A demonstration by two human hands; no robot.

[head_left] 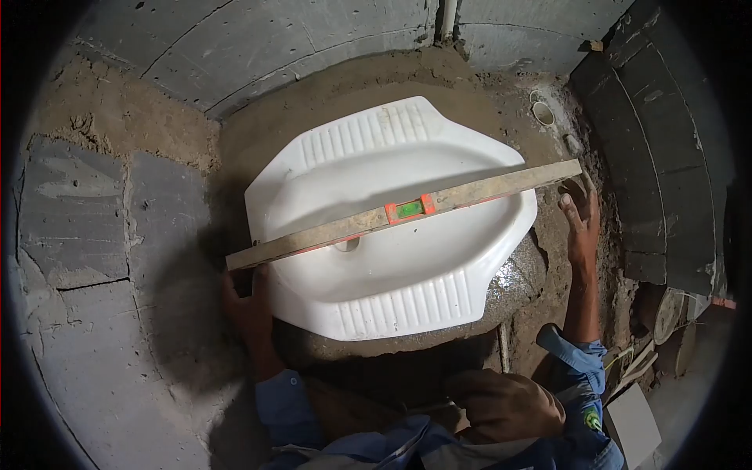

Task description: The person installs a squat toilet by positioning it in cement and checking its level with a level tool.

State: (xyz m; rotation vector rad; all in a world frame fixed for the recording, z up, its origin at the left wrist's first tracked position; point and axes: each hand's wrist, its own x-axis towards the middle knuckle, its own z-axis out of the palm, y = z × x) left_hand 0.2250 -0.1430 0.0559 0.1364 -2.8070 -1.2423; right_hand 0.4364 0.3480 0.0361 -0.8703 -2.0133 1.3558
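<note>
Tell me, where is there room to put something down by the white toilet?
The grey blocks left of the toilet pan lie bare, past the left hand. The right is crowded: the right hand, a pipe opening and the dark wall squeeze that strip.

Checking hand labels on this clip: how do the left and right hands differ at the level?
The left hand lies in shadow at the level's nearer end; the right hand is lit, at the farther end. The left arm is bent close; the right arm is stretched out. Each is at one end of the level, which lies across the pan.
</note>
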